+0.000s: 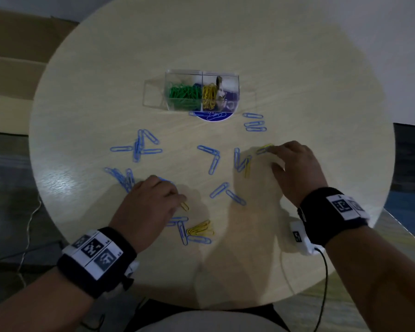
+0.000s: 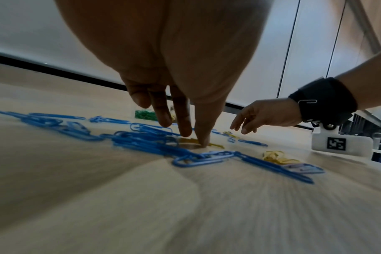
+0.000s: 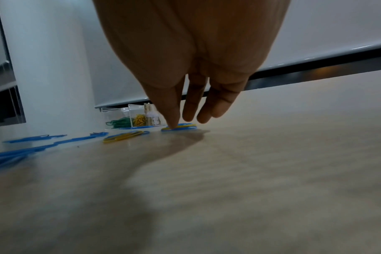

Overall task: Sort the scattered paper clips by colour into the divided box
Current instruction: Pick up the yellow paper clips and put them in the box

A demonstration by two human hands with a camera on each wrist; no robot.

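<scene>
Near the clear divided plastic box (image 1: pixel 201 91), yellow wire paper clips (image 1: pixel 265 148) lie flat among blue ones on the round pale wooden table (image 1: pixel 297 68). Left hand (image 1: pixel 151 204) and right hand (image 1: pixel 295 168) each press straight fingertips on one. Judged light, springy, slippery: slide, then pinch a loop end.

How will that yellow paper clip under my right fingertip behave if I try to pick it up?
The yellow clip lies flat on the smooth table, so it will probably slide under the right hand before lifting. It looks thin and light, likely stiff. It overlaps a blue clip, which may drag along.
</scene>
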